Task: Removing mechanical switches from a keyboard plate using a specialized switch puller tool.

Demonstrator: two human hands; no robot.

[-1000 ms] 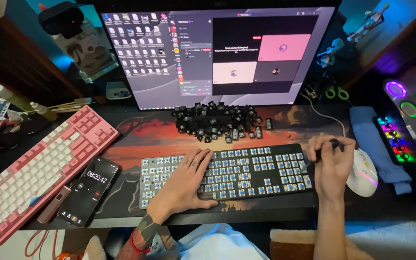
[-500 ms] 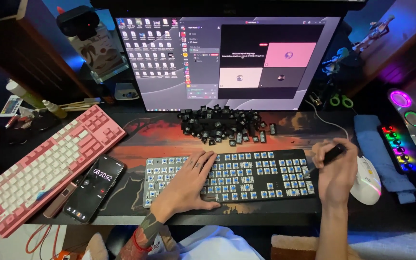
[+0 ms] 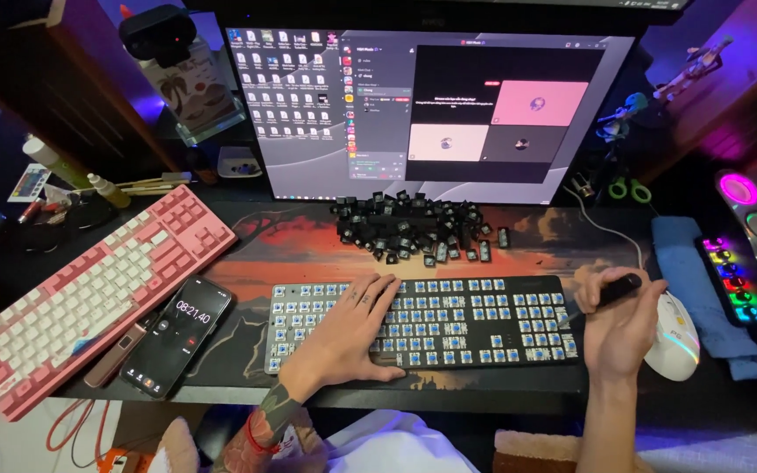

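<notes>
Right hand has shifted slightly to 3 o'clock off the stripped keyboard, fist closed on a black tool, tip hidden. Left hand stays flat, open.

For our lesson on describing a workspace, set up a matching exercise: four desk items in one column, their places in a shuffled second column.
Things:
1. pink keyboard
2. phone
3. loose keycaps
4. white mouse

Places:
A. heaped in front of the monitor
B. far left, angled
C. beside the right hand
D. between the two keyboards

Pairs: 1-B, 2-D, 3-A, 4-C
</notes>
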